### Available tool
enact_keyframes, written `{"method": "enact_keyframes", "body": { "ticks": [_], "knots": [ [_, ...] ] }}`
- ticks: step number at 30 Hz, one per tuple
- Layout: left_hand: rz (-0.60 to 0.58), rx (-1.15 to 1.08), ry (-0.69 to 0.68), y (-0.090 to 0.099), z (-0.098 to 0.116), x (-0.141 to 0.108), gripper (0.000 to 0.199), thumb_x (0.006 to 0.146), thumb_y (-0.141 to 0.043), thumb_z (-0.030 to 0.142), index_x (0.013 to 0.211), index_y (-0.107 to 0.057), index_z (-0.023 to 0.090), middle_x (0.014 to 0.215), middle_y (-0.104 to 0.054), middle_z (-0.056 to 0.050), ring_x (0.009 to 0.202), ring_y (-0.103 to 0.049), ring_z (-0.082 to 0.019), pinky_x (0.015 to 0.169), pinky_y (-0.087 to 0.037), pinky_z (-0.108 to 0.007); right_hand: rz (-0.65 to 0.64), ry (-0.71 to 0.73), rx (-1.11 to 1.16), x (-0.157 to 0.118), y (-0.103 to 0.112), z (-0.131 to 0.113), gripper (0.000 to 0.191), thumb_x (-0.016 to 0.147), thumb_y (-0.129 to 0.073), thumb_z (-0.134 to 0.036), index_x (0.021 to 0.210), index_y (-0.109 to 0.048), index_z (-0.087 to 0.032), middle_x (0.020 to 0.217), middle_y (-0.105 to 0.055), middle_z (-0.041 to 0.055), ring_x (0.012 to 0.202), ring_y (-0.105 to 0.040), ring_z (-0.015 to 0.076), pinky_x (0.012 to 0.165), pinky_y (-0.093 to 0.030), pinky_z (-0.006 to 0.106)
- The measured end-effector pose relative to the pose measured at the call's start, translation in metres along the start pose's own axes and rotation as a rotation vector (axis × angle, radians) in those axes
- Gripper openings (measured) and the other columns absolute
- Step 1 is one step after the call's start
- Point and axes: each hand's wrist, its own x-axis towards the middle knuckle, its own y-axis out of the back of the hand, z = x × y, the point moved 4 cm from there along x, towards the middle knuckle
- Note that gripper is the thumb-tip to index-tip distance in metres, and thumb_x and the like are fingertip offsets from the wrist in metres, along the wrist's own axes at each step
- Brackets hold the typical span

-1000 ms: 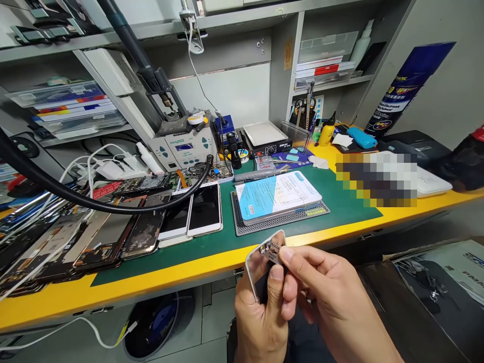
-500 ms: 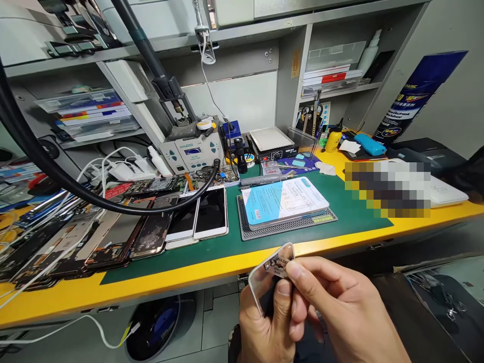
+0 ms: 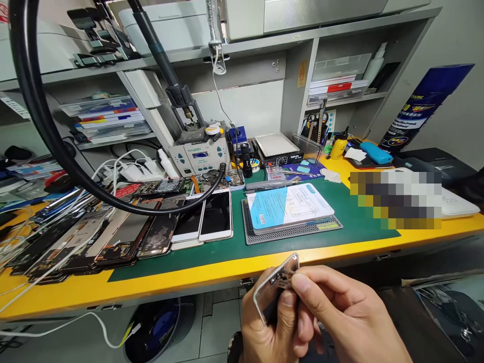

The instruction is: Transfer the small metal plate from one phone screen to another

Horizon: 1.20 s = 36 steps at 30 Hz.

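Note:
My left hand [image 3: 264,335] is closed around a phone [image 3: 266,298] with a silvery rim, holding it tilted in front of the bench's edge. Between the thumb and fingers of my right hand [image 3: 340,307] is a thin metal razor blade [image 3: 283,284] with dark lettering. The blade lies against the phone's upper part, near the camera area; its exact contact is hidden by my fingers. My left thumb presses close below the blade. Most of the phone's lower half is covered by my hands.
A blue-and-white booklet pack [image 3: 291,206] rests on a grey perforated pad on the green mat [image 3: 363,222]. Two white phones [image 3: 216,216] and several dark phone parts lie left. A black hose [image 3: 94,189] loops across. A bin [image 3: 151,327] stands below the bench.
The view has shifted, so the bench sits slightly lower and farther right. Both hands still hold the phone and blade, with the phone tilted a little more edge-on.

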Motion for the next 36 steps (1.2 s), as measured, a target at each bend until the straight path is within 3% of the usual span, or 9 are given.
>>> {"method": "enact_keyframes", "body": {
  "ticks": [4,7,10,12,18,22,27,36],
  "knots": [
    [-0.014,0.083,-0.215,0.003,0.005,0.003,0.037,0.094,-0.060,0.053,0.109,-0.080,0.027,0.069,-0.070,-0.004,0.056,-0.064,-0.015,0.059,-0.056,-0.026,-0.030,0.050,-0.015,-0.001,0.003,0.003,0.032,0.088,-0.072,-0.050,0.085,-0.078,-0.018,0.051,-0.067,0.0041,0.046,-0.067,0.0148,0.042,-0.041,0.016],
    [-0.087,0.108,-0.339,0.005,0.003,0.003,0.033,0.100,-0.055,0.045,0.119,-0.075,0.028,0.074,-0.069,-0.003,0.055,-0.062,-0.012,0.058,-0.055,-0.025,-0.036,0.045,-0.027,-0.002,0.003,0.003,0.033,0.088,-0.072,-0.051,0.085,-0.079,-0.018,0.051,-0.067,0.0043,0.046,-0.066,0.0149,0.042,-0.043,0.017],
    [-0.183,0.111,-0.506,0.007,0.003,0.005,0.033,0.103,-0.052,0.033,0.132,-0.066,0.030,0.080,-0.069,-0.002,0.054,-0.059,-0.010,0.055,-0.053,-0.022,0.030,0.021,-0.024,-0.006,0.001,-0.001,0.036,0.084,-0.076,-0.053,0.080,-0.077,-0.017,0.050,-0.066,0.0038,0.046,-0.063,0.0140,0.045,-0.046,0.019],
    [-0.221,0.133,-0.634,0.010,0.007,0.008,0.036,0.102,-0.052,0.027,0.137,-0.061,0.031,0.086,-0.070,-0.003,0.063,-0.063,-0.011,0.062,-0.055,-0.022,0.075,0.024,-0.018,-0.008,0.001,-0.003,0.036,0.082,-0.078,-0.052,0.077,-0.076,-0.016,0.049,-0.065,0.0031,0.045,-0.062,0.0125,0.046,-0.046,0.019],
    [-0.325,0.337,-0.979,0.018,0.027,0.012,0.049,0.097,-0.059,0.016,0.146,-0.051,0.016,0.115,-0.067,-0.015,0.102,-0.066,-0.022,0.087,-0.058,-0.037,-0.152,0.143,0.102,-0.002,0.005,-0.001,0.023,0.092,-0.072,-0.039,0.085,-0.076,-0.018,0.051,-0.069,0.0022,0.047,-0.066,0.0128,0.049,-0.052,0.020],
    [-0.386,0.587,-1.094,0.019,0.036,0.012,0.058,0.095,-0.063,0.018,0.150,-0.045,0.014,0.124,-0.060,-0.020,0.117,-0.059,-0.028,0.096,-0.055,-0.045,-0.186,0.123,0.188,0.001,0.010,-0.003,0.028,0.085,-0.079,-0.043,0.078,-0.071,-0.017,0.048,-0.067,0.0000,0.043,-0.066,0.0158,0.045,-0.054,0.024],
    [-0.391,0.750,-1.191,0.019,0.045,0.010,0.055,0.092,-0.061,0.008,0.146,-0.050,0.012,0.126,-0.058,-0.021,0.121,-0.055,-0.030,0.096,-0.054,-0.046,-0.088,0.039,0.122,-0.001,0.011,-0.007,0.040,0.072,-0.084,-0.057,0.068,-0.067,-0.020,0.045,-0.064,0.0008,0.042,-0.065,0.0213,0.039,-0.048,0.028],
    [-0.401,0.928,-1.315,0.018,0.055,0.005,0.054,0.092,-0.059,0.012,0.146,-0.050,0.012,0.128,-0.053,-0.023,0.121,-0.053,-0.035,0.095,-0.055,-0.051,-0.006,0.085,0.082,-0.003,0.014,-0.012,0.043,0.067,-0.087,-0.053,0.060,-0.057,-0.023,0.047,-0.059,-0.0011,0.038,-0.050,0.0138,0.040,-0.041,0.026]
  ]
}}
